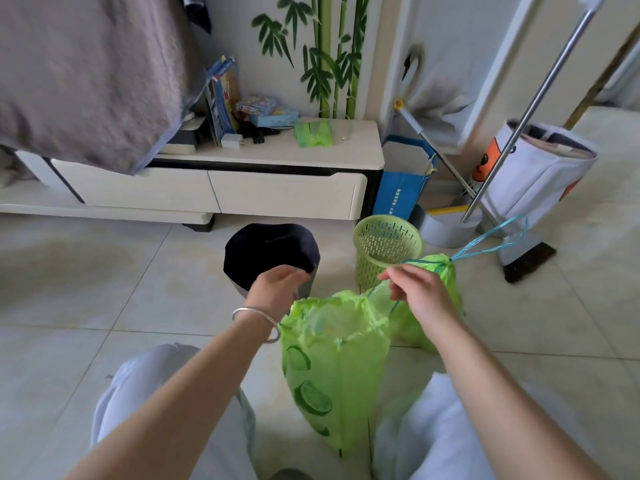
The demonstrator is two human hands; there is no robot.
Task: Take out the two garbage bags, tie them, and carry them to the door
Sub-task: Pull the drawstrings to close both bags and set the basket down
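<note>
A green garbage bag (pixel 329 372) with lime prints stands open-mouthed on the floor between my knees. Behind it to the right sits a second green bag (pixel 440 289), its neck cinched by a blue drawstring (pixel 491 244) that trails off to the right. My right hand (pixel 415 289) pinches a thin drawstring at the open bag's rim. My left hand (pixel 277 285), with a silver bangle on the wrist, hovers over the bag's left rim in front of the dark bin (pixel 270 254); its fingertips point away and I cannot see whether they hold anything.
A green perforated basket (pixel 388 247) stands beside the dark bin. A low white cabinet (pixel 242 188) runs along the wall. To the right are a blue paper bag (pixel 405 181), a broom (pixel 526 261), a mop pole (pixel 519 123) and a white fabric hamper (pixel 540 168). Pale tile floor lies around.
</note>
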